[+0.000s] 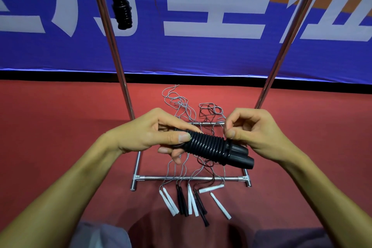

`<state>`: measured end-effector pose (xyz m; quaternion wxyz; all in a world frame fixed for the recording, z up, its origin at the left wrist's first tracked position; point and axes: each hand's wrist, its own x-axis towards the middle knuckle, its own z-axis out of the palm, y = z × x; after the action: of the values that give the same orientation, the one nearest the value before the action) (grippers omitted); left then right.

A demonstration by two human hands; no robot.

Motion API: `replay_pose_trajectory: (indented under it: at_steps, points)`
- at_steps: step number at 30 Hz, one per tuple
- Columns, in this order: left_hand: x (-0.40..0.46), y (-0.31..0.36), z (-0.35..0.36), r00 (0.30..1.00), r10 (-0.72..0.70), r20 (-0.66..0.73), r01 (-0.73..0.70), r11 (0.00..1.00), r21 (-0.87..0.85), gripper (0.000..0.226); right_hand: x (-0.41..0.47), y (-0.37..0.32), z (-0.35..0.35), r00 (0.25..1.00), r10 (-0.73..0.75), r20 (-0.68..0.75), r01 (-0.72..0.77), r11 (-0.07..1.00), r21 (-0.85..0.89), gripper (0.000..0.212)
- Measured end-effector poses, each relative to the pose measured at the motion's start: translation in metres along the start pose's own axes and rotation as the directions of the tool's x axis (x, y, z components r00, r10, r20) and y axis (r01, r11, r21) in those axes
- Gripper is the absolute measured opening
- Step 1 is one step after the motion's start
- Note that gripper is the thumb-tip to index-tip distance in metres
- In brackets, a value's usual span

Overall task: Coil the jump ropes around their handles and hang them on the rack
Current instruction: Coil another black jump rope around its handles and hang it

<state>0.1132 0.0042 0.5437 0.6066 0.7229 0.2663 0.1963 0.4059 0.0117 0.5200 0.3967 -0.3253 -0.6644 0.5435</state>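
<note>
A black jump rope (209, 147) is coiled tightly round its two handles, which lie side by side. My left hand (149, 133) grips the left end of this bundle, thumb on top. My right hand (253, 129) pinches the coil near the right end of the bundle, where the two handle ends stick out. Another coiled black rope (120, 4) hangs from the top of the metal rack (118, 62) at the upper left. On the red floor below lie several loose ropes with white handles (171, 201) and black handles (182, 201), their thin cords tangled (181, 104).
The rack's two chrome uprights rise left and right of my hands; its base bars (189, 177) cross the floor under the loose cords. A blue banner with white characters (201, 46) stands behind. My knees show at the bottom edge.
</note>
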Motion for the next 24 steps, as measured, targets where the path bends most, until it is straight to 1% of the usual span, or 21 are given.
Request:
replay_pose_trajectory:
  at_steps: [3,6,8,10,12,13,15,17,19,22,24]
  points:
    - [0.001,-0.002,0.002,1.0,0.03,-0.008,-0.03,0.998,-0.054,0.039,0.0,-0.002,0.009,0.998,-0.041,-0.042,0.039,0.999,-0.038,0.037]
    - [0.003,-0.007,0.006,0.996,0.064,-0.063,-0.074,0.983,-0.171,0.039,0.001,0.0,0.018,0.99,-0.078,-0.119,0.083,0.996,0.037,0.041]
    - [0.006,-0.011,0.008,0.989,0.074,-0.127,-0.103,0.966,-0.237,0.041,0.001,0.0,0.024,0.976,-0.102,-0.193,0.123,0.987,0.1,0.034]
    - [0.01,-0.014,0.012,0.976,0.08,-0.202,-0.136,0.951,-0.279,0.036,0.003,0.0,0.029,0.956,-0.098,-0.278,0.144,0.979,0.148,0.022]
    - [0.015,-0.016,0.015,0.96,0.078,-0.268,-0.16,0.942,-0.296,0.034,0.005,0.002,0.031,0.931,-0.083,-0.356,0.149,0.976,0.16,0.032]
    - [0.018,-0.017,0.017,0.95,0.076,-0.302,-0.171,0.937,-0.303,0.033,0.006,0.004,0.031,0.927,-0.087,-0.364,0.16,0.971,0.178,0.035]
    - [0.023,-0.018,0.017,0.92,0.055,-0.388,-0.19,0.928,-0.319,0.035,0.004,0.006,0.028,0.937,-0.068,-0.344,0.158,0.957,0.243,0.031]
    - [0.026,-0.02,0.015,0.883,0.042,-0.467,-0.204,0.931,-0.303,0.034,0.003,0.01,0.026,0.956,0.001,-0.294,0.097,0.943,0.319,0.026]
    - [0.029,-0.021,0.015,0.854,0.055,-0.518,-0.204,0.95,-0.235,0.032,0.003,0.013,0.027,0.967,0.055,-0.251,0.038,0.935,0.353,0.025]
    - [0.033,-0.022,0.021,0.83,0.088,-0.551,-0.179,0.977,-0.115,0.033,0.006,0.017,0.031,0.95,0.132,-0.283,-0.009,0.918,0.396,0.039]
    - [0.034,-0.024,0.024,0.823,0.106,-0.559,-0.171,0.983,-0.065,0.031,0.009,0.016,0.034,0.941,0.172,-0.292,-0.026,0.896,0.443,0.042]
